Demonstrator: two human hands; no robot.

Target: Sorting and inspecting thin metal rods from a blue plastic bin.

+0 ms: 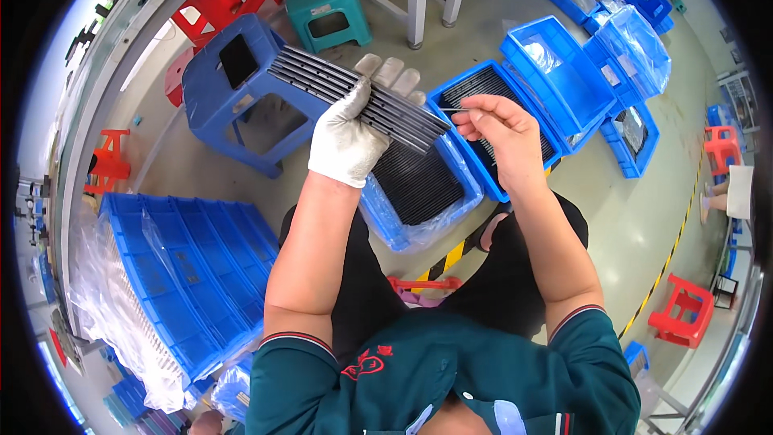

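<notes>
My left hand (352, 133), in a white glove, grips a bundle of long dark metal-looking strips (403, 117). The strips lie side by side and slant down to the right, with small holes or marks along them. My bare right hand (503, 133) is just past their right end, thumb and forefinger pinched on a thin dark piece (453, 109), too small to name. Below it stands a blue crate (493, 185) holding rows of dark strips. Under the bundle's lower end, another blue crate (392, 229), lined with clear plastic, holds more dark strips (419, 185).
A blue stool (211, 105) with a dark flat item on top stands at left, beside a green stool (326, 4). Stacked blue crates (189, 266) in plastic wrap are at lower left. More blue crates (564, 80) stand at right. A red stool (683, 312) is farther right.
</notes>
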